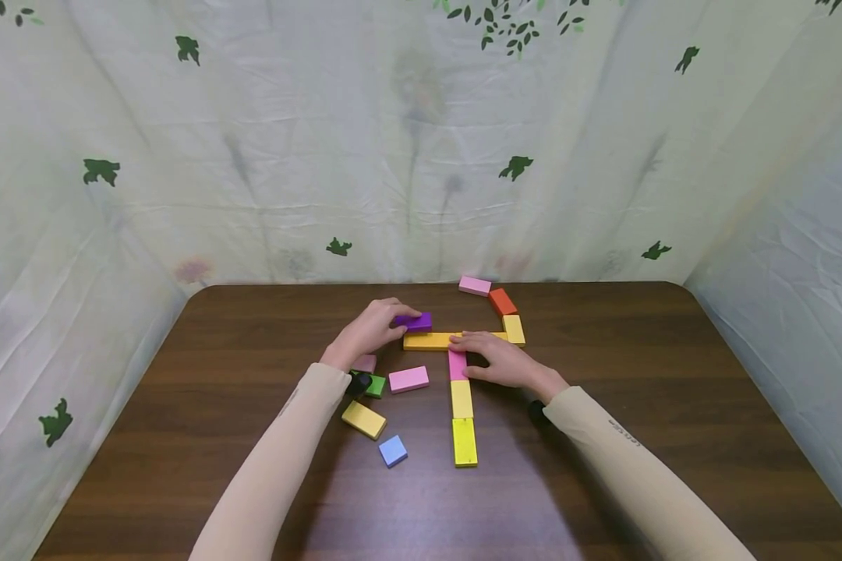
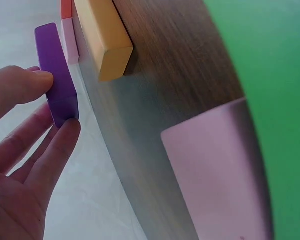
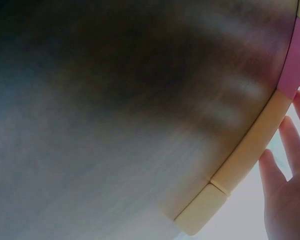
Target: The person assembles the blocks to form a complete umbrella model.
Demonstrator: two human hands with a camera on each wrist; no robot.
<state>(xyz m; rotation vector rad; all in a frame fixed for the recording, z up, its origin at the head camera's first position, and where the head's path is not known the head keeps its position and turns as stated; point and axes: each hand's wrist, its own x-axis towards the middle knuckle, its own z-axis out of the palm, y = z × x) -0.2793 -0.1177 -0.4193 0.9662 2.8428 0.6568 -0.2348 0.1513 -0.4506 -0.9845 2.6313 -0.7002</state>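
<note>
tabletop (image 1: 421, 514), purple block (image 2: 59, 57) in left hand (image 1: 369, 331)

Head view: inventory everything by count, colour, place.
Table: 1, brown, beneath
Cloth: count unclear, pale, behind
Orange blocks: 1 or 2 (join hidden), orange, crosswise row
Pink blocks: 4, pink, far edge, column, two left
Yellow blocks: 4, yellow, two column, row's right end, left
Red block: 1, red, far right
Green block: 1, green, left
Blue block: 1, blue, near left
Purple block: 1, purple, left hand
Wristbands: 2, black, wrists
Sleeves: 2, beige, forearms
Left hand: 1, pinching purple
Right hand: 1, over row
</note>
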